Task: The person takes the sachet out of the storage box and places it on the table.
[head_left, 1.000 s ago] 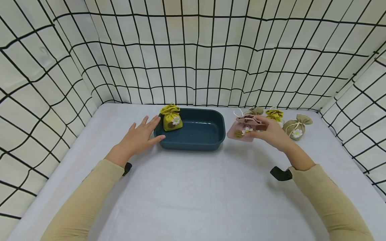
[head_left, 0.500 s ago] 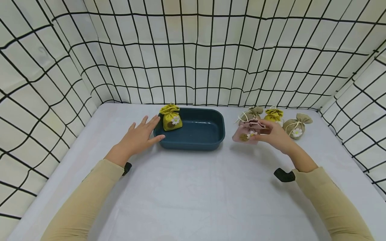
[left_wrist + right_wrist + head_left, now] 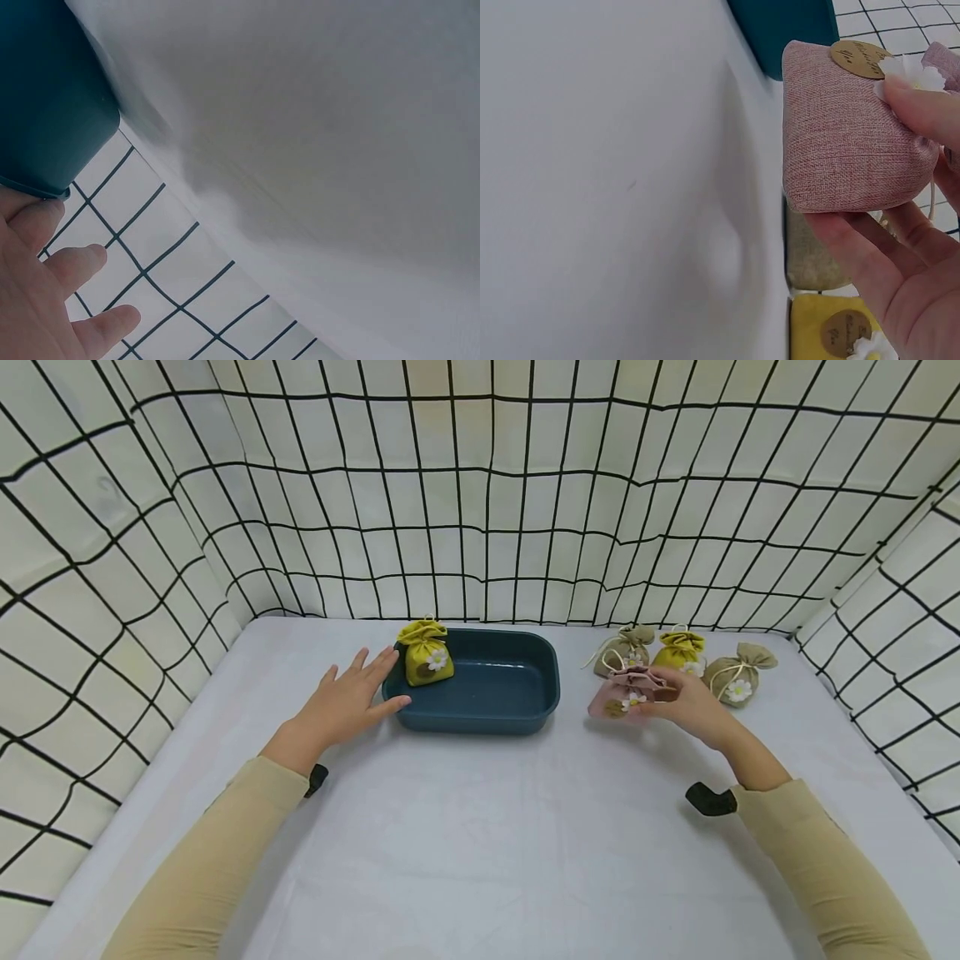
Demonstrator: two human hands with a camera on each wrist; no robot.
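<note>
A pink drawstring pouch with a white flower and a round brown tag is pinched between the thumb and fingers of my right hand. In the right wrist view the pouch is off the table, thumb on the flower side. My left hand is spread at the left end of a dark teal tray, its fingertips touching the rim. In the left wrist view the fingers lie straight against the tray's rim. Inside the tray, at its left, stands a yellow pouch.
Right of the tray stand a beige pouch, partly behind the pink one, a yellow pouch and another beige pouch. A white cloth covers the table. Black grid netting over white sheeting encloses the back and sides.
My right hand has moved right and slightly toward me with the pink pouch, uncovering more of the beige pouch behind. My left hand and the tray look unmoved.
</note>
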